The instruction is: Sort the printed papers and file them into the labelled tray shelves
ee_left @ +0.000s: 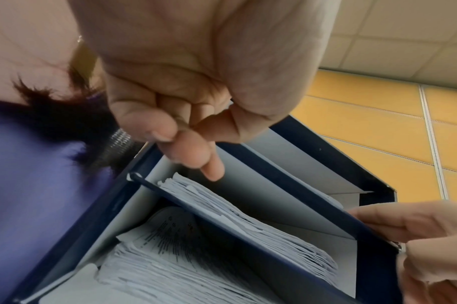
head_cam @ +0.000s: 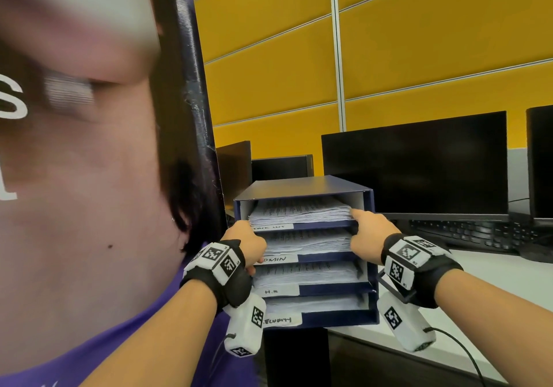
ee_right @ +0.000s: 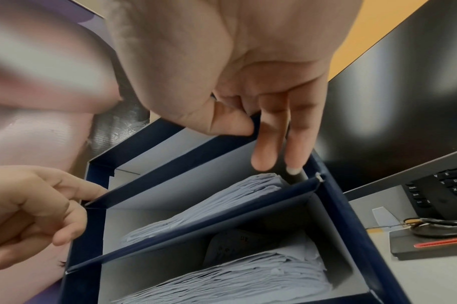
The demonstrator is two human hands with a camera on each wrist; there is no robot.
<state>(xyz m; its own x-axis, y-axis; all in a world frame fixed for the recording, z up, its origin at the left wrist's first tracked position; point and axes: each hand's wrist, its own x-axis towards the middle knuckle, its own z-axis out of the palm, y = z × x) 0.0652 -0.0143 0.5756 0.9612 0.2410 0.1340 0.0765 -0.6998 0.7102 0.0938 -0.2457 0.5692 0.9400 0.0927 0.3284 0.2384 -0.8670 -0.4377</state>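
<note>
A dark blue tray unit (head_cam: pixel 305 187) with four shelves stood at the corner of a pale surface (head_cam: pixel 493 279), and every place here is told from this unit. Each shelf held a pile of printed papers (head_cam: pixel 302 210), and each shelf front carried a white label (head_cam: pixel 279 258) with handwritten letters; the second read partly "DMIN", the third "H.R", and the other two were hard to read. The left hand (head_cam: pixel 250 241) was at the left front edge of the unit, at the height of the second shelf. Its grip was curled, with one finger (ee_left: pixel 211 166) reaching toward the shelf opening; whether it pinched anything I cannot tell. The right hand (head_cam: pixel 369 232) was at the right front edge, between the top and the second shelf. In the right wrist view its thumb (ee_right: pixel 230 121) pressed on the blue front edge of a shelf while two fingers (ee_right: pixel 266 148) reached rather straight into the opening above the papers, so this grip seemed to pinch the shelf edge. Behind the unit and to its right stood a black monitor (head_cam: pixel 416 165), with a black keyboard (head_cam: pixel 466 234) below it. To the left of the unit, very near to the camera, was a blurred person in a purple shirt (head_cam: pixel 167 347).
</note>
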